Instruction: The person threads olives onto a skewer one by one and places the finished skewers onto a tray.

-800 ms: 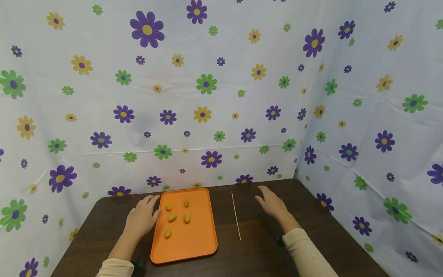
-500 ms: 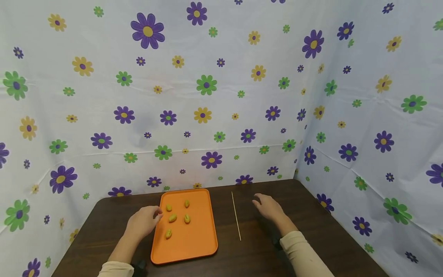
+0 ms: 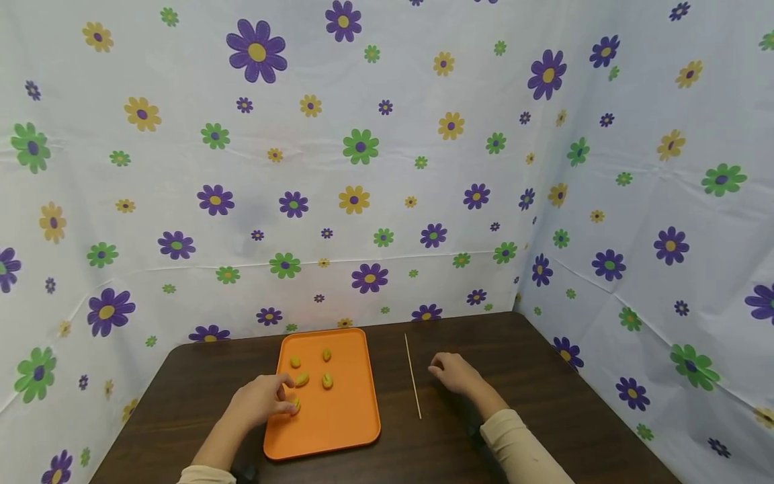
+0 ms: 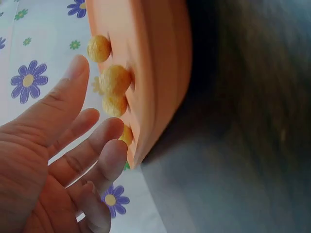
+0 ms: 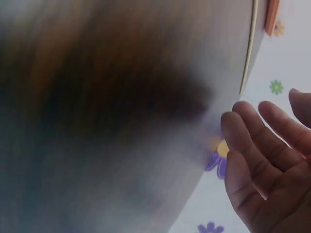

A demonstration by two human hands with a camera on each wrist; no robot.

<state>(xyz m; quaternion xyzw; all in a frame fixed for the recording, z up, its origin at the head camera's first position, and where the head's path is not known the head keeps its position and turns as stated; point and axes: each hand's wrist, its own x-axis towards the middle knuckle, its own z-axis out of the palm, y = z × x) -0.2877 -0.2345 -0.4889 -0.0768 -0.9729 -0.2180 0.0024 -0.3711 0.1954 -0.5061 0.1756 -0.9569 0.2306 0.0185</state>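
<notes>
An orange tray (image 3: 338,423) on the dark table carries several small oval yellow-green pieces that look like fruits (image 3: 327,381). My left hand (image 3: 261,401) reaches over the tray's left side. Its thumb and index finger are spread at the nearest piece (image 3: 295,407), which they partly hide. In the left wrist view the fingers (image 4: 114,158) are bent and apart from the thumb, nothing between them, beside the yellow pieces (image 4: 115,80). A thin light wooden stick (image 3: 413,376) lies right of the tray. Near the stick, my right hand (image 3: 457,375) hovers with loosely bent fingers, holding nothing.
The dark brown table (image 3: 544,403) extends on both sides of the tray. White flower-print cloth (image 3: 387,168) hangs behind it and along the right side.
My left hand has moved nearer and rightward over the tray, to the nearest piece. The right hand has drifted left and nearer, toward the stick. Tray, pieces and stick stay put.
</notes>
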